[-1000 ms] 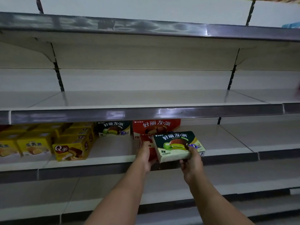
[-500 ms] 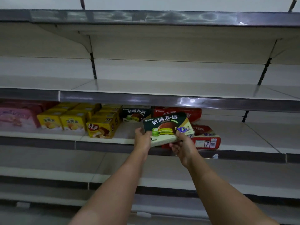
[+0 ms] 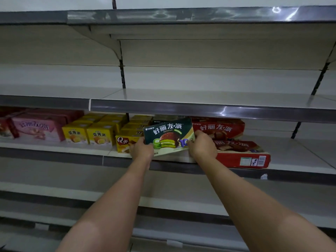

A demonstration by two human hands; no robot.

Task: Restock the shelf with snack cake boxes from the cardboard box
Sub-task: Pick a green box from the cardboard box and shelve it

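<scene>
Right now we hold the green snack cake box [image 3: 168, 136] between both hands at the front edge of the shelf [image 3: 300, 160]. Our left hand [image 3: 141, 149] grips its left short end, fingers curled round the lower corner, and our right hand [image 3: 202, 145] grips its right short end, so neither hand is free. The box's long axis runs left to right, along the shelf edge, and its printed face tilts up toward us with the far edge raised. It is not yet flat on the shelf; its lower front edge looks to be at or just above the shelf lip.

The gap it has to enter lies straight behind it. To the left of the green box stand the yellow boxes [image 3: 99, 136], the nearest one just beside our left hand. To its right lies a flat red box [image 3: 241, 153], with another red box [image 3: 218, 129] standing behind that, both close to our right hand. Behind the green box we can make out another dark green box [image 3: 163, 118], mostly hidden. Further left of the yellow boxes sit pink boxes [image 3: 36, 128].

We judge the next move is a push away from us, levelling the box as it goes. The cardboard box is not in view.
</scene>
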